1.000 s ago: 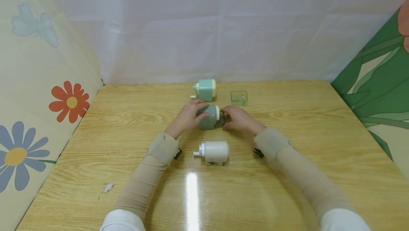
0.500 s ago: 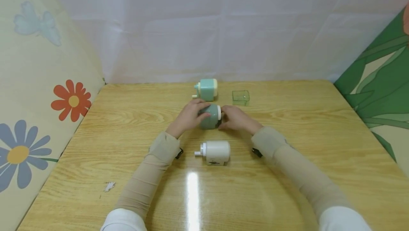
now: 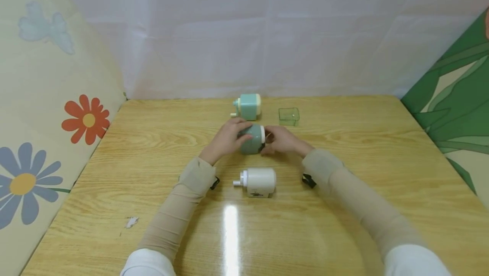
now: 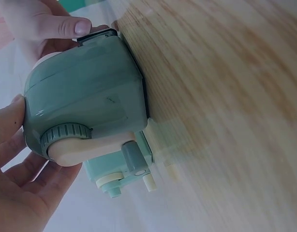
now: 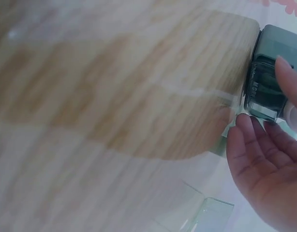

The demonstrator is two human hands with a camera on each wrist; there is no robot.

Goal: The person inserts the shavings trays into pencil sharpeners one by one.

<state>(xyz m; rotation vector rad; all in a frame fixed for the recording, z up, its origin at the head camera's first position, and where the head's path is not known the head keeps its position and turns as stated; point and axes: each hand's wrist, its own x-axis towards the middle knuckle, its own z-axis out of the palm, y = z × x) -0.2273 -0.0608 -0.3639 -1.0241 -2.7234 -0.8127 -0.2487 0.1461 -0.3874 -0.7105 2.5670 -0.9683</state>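
My left hand [image 3: 226,142] holds a dark green hand-crank pencil sharpener [image 3: 252,143] on the table, its thumb and fingers around the crank end. The cream crank arm with its grey-green knob shows in the left wrist view. At the sharpener's other end, my right hand [image 3: 284,140] has thumb and fingertips about the dark see-through shavings drawer [image 5: 267,92], which sits mostly inside the body. Behind stands a mint-green pencil sharpener [image 3: 249,107] with a cream end. A clear green shavings drawer [image 3: 289,116] lies to its right. Nearer me rests a cream pencil sharpener [image 3: 261,180].
The wooden table [image 3: 344,208] runs back to a white cloth [image 3: 198,51]. Patterned panels with flowers and leaves stand at left and right. A small pale torn patch [image 3: 131,222] marks the table at the front left.
The dark drawer has slid left into the dark green sharpener, with my right hand following it. My left hand has stayed on the sharpener. The other sharpeners have not moved on the table.
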